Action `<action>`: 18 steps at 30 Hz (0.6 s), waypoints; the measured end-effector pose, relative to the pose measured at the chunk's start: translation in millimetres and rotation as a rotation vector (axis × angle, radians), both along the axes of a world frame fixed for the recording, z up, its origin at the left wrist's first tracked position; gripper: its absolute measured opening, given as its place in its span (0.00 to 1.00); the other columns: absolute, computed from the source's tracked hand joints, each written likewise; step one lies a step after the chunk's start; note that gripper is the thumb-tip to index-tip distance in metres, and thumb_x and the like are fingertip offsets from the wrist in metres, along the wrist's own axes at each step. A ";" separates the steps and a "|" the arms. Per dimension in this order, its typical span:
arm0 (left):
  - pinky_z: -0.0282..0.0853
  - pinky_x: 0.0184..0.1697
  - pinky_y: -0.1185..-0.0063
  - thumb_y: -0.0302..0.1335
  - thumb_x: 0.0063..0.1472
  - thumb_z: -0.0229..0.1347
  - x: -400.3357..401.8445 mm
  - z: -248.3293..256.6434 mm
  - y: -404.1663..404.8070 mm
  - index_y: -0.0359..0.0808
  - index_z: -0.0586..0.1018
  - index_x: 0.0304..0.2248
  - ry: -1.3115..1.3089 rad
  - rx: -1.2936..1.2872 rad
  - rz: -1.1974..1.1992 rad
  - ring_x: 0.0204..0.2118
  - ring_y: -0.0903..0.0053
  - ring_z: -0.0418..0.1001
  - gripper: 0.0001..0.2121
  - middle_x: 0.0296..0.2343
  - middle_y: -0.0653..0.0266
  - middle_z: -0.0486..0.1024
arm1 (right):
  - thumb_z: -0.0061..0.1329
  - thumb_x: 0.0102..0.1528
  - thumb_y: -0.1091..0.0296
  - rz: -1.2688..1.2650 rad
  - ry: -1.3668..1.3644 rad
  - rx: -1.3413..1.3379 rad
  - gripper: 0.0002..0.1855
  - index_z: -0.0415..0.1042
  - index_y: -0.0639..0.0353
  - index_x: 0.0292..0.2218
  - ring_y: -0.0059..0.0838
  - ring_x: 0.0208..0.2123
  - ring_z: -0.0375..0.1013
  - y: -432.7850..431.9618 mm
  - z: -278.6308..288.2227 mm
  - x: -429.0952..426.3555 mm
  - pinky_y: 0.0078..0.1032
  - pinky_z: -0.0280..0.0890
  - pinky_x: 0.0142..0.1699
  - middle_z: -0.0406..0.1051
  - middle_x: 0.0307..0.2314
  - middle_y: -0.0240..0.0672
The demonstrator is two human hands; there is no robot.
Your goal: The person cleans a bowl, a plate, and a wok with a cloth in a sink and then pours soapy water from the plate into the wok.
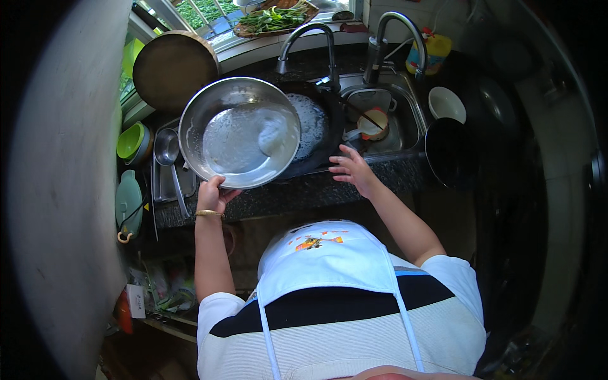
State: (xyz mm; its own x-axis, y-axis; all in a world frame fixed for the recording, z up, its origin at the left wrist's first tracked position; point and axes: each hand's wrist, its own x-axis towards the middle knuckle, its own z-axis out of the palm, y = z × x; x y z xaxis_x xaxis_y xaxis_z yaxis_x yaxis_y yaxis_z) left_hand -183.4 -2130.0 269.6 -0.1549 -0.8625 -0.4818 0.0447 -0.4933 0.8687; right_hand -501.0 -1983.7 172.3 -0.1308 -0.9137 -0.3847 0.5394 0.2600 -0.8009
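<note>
My left hand (215, 195) grips the near rim of a large stainless steel basin (237, 137), thumb on the edge. The basin is tilted, with some liquid and white foam in it. Right of it, partly hidden, a dark wok (332, 123) holds foamy water under a curved faucet (308, 28). My right hand (354, 171) is raised before the sink with its fingers spread, holding nothing. Beyond it, a small pot (373, 124) with a dark stick-like utensil across it sits in the steel sink (408, 114).
A round wooden board (175, 69) leans by the window at the left. A steel ladle (167, 148) rests on a metal tray, near green bowls (130, 141). At right stand a white bowl (447, 104), a black pan (451, 152) and a yellow bottle (436, 50).
</note>
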 end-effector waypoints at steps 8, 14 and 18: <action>0.75 0.21 0.73 0.17 0.49 0.39 -29.4 3.7 -22.6 0.35 0.50 0.51 -0.342 -0.204 0.049 0.35 0.64 0.71 0.27 0.42 0.48 0.62 | 0.41 0.53 0.61 -0.123 -0.028 0.093 0.26 0.51 0.59 0.51 0.27 0.36 0.68 49.2 -16.4 -22.2 0.24 0.64 0.40 0.67 0.37 0.39; 0.70 0.38 0.69 0.13 0.45 0.37 -28.1 -5.2 -33.5 0.47 0.40 0.56 -0.633 -0.605 0.050 0.48 0.58 0.62 0.38 0.51 0.49 0.53 | 0.41 0.53 0.61 -0.148 -0.050 0.086 0.23 0.54 0.58 0.49 0.26 0.36 0.68 58.5 -23.9 -23.9 0.24 0.64 0.40 0.68 0.37 0.38; 0.59 0.49 0.66 0.13 0.46 0.39 -30.6 -5.5 -29.5 0.47 0.45 0.56 -0.829 -0.979 0.013 0.51 0.56 0.58 0.36 0.51 0.47 0.55 | 0.41 0.53 0.61 -0.136 -0.046 0.087 0.22 0.56 0.57 0.48 0.26 0.36 0.68 63.2 -28.3 -23.3 0.24 0.64 0.40 0.68 0.37 0.37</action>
State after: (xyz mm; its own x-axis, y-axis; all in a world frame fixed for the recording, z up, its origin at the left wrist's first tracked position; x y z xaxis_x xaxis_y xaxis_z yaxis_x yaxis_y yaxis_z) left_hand -214.0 -2159.5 264.2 -0.1035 -0.9091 0.4034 -0.6814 0.3603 0.6370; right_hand -524.3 -1920.4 144.0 -0.2311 -0.8516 -0.4705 0.6100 0.2499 -0.7519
